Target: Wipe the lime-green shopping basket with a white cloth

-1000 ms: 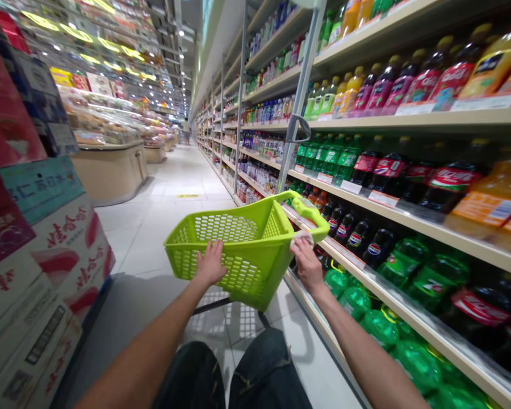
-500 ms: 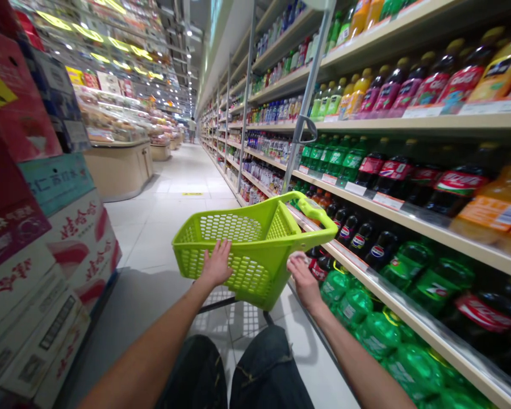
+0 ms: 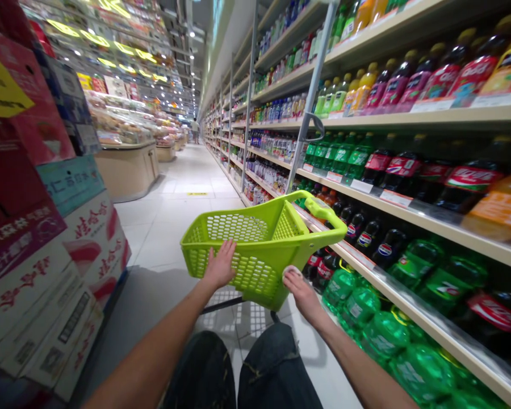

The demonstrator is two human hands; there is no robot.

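Note:
A lime-green plastic shopping cart (image 3: 255,267) with a perforated basket stands in front of my knees, its handle (image 3: 323,213) pointing right toward the shelves. My left hand (image 3: 221,264) lies against the near side of the basket just below the rim, fingers stretched out and apart. Between the fingers of my right hand (image 3: 302,289) is a small white cloth or wipe (image 3: 290,272), pressed at the basket's right end below the handle. The fingers are bent over the wipe and hide part of it. The inside of the basket shows only in part.
Shelves (image 3: 409,199) of bottled drinks run along the right, with large green bottles (image 3: 383,335) low down beside my right arm. Stacked drink cartons (image 3: 85,227) rise on the left. Ahead, a tiled aisle (image 3: 183,182) passes a display counter (image 3: 128,170); a person (image 3: 195,129) is far off.
My right hand has moved the wipe down and left along the basket's end. My left hand stays on the basket side. The whole view has shifted slightly.

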